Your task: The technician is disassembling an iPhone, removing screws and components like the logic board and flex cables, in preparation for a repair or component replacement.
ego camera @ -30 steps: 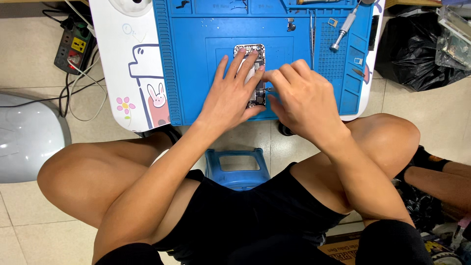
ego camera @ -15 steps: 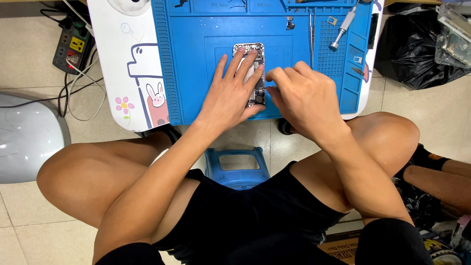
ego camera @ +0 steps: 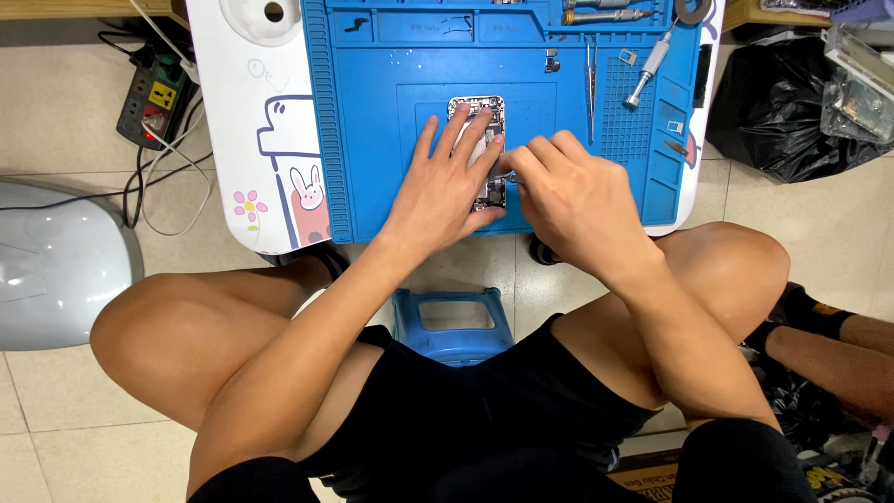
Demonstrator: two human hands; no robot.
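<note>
Beige tiled floor (ego camera: 74, 93); small white table (ego camera: 242, 112); blue stool (ego camera: 452, 326).

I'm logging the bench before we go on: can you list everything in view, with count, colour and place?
opened phone: one, grey, centre of mat, under the hands
work mat: one, blue, on the table
table: one, white with cartoon drawings
screwdriver: one, silver, right part of mat
tweezers: one, silver, beside the screwdriver
power strip: one, dark, floor at left
bag: one, black, floor at right
stool: one, blue, under the person
left hand: flat on the phone
right hand: fingertips at the phone's edge
</note>
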